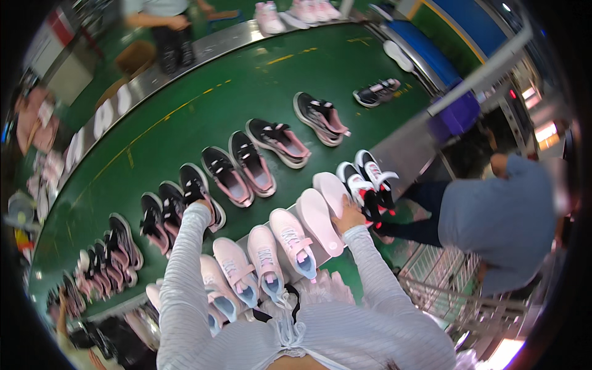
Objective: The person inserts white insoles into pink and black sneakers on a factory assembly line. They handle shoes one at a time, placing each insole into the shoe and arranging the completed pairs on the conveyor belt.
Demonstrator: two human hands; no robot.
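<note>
My left hand is almost hidden by its striped sleeve and rests on the heel of a black and pink shoe on the green belt. My right hand grips the heel end of a pale pink shoe lying sole up. A second sole-up pink shoe lies to its left, and a white, black and red pair to its right. Several pink shoes with blue toes stand in a row close to my body.
Black and pink shoes line the belt in pairs from lower left to upper right. A person in a grey shirt bends over at the right, above a wire cart. A purple bin stands beyond. Another person stands across the belt.
</note>
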